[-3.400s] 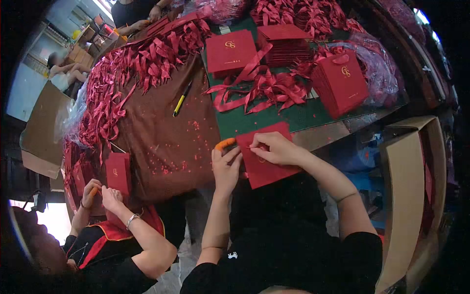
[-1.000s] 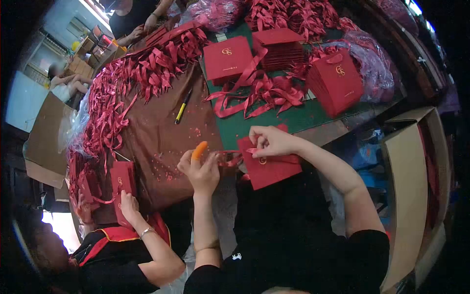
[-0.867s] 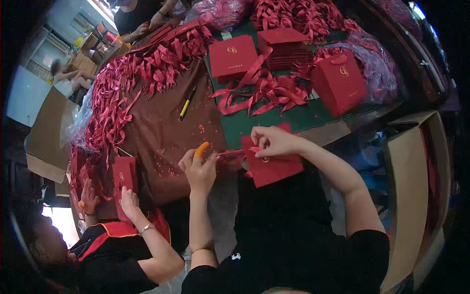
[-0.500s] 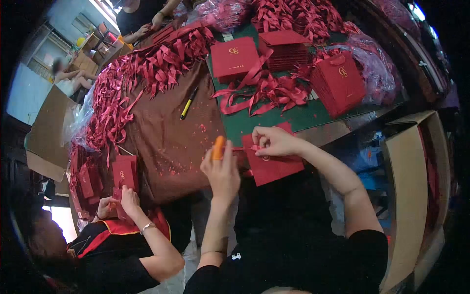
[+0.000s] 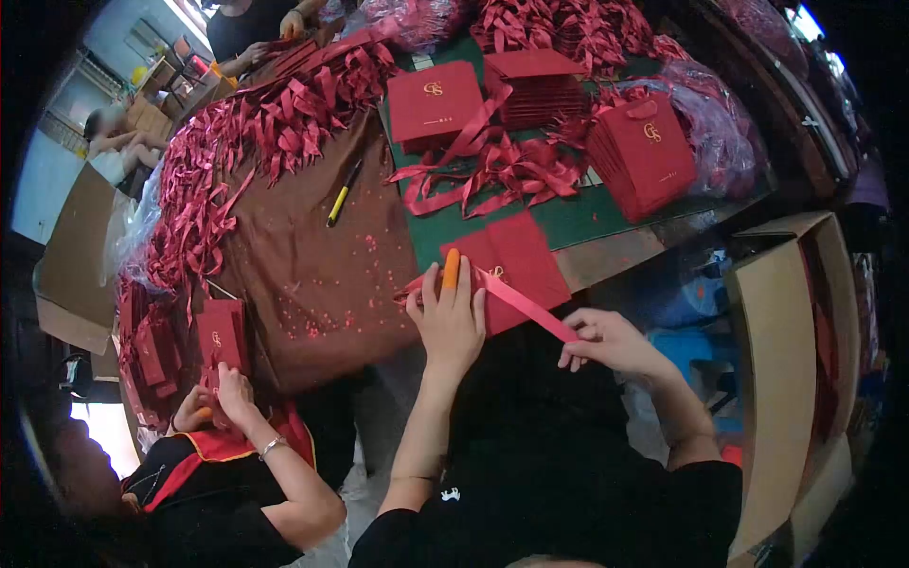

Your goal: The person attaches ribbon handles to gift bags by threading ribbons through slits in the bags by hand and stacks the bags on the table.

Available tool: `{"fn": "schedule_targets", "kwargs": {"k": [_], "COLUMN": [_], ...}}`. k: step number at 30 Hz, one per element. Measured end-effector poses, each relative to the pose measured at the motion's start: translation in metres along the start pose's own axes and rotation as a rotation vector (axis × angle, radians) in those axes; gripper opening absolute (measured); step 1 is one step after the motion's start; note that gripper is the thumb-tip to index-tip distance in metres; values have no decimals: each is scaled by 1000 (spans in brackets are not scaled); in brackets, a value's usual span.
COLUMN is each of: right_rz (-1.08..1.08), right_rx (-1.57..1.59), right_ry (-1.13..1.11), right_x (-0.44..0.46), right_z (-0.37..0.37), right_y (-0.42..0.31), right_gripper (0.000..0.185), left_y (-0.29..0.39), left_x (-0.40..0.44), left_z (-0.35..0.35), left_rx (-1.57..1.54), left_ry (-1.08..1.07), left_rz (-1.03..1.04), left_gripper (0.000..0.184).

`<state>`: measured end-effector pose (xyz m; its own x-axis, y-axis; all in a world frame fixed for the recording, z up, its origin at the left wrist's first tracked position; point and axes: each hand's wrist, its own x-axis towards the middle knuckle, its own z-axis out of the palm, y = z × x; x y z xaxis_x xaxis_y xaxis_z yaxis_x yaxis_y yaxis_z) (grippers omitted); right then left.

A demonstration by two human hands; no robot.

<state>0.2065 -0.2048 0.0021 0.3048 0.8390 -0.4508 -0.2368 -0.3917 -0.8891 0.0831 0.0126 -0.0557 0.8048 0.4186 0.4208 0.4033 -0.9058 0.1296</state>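
A flat red paper bag (image 5: 524, 254) with a gold logo lies at the table's front edge, partly on the green mat. My left hand (image 5: 447, 320) rests on the bag's left side, fingers stretched out and an orange finger cover on one of them. A pink-red ribbon (image 5: 532, 310) runs from the bag near those fingertips down to the right. Its far end is pinched by my right hand (image 5: 611, 343), which is off the bag past the table edge. What lies beneath my left palm is hidden.
Stacked red bags (image 5: 433, 102), a ribbon pile (image 5: 521, 175) and more bags (image 5: 653, 151) sit behind. A yellow-black pen (image 5: 341, 199) lies on brown cloth (image 5: 303, 256). At left a co-worker's hands (image 5: 232, 393) handle a red bag. A cardboard box (image 5: 781, 379) stands right.
My right hand has moved from above the bag down to the right, drawing the ribbon out straight. My left hand has come onto the bag's left side. The view has shifted slightly.
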Motion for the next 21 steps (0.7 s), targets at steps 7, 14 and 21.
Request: {"fn": "schedule_targets", "kwargs": {"k": [7,14,21], "right_rz": [-261,-349,-562], "right_rx": [304,5,-366], "right_ry": [-192,157,166], "right_x": [13,71,100], "right_z": [10,22,28], "right_y": [-5,-29,-11], "right_gripper": [22,17,19], "left_y": [-7,-12,-3], "left_x": [1,-26,-36], "left_z": [1,-17,-5], "left_rx": [-173,-394,-399], "left_ry": [14,182,185], "left_rz": [-46,-229,-258], "left_gripper": [51,31,22]}}
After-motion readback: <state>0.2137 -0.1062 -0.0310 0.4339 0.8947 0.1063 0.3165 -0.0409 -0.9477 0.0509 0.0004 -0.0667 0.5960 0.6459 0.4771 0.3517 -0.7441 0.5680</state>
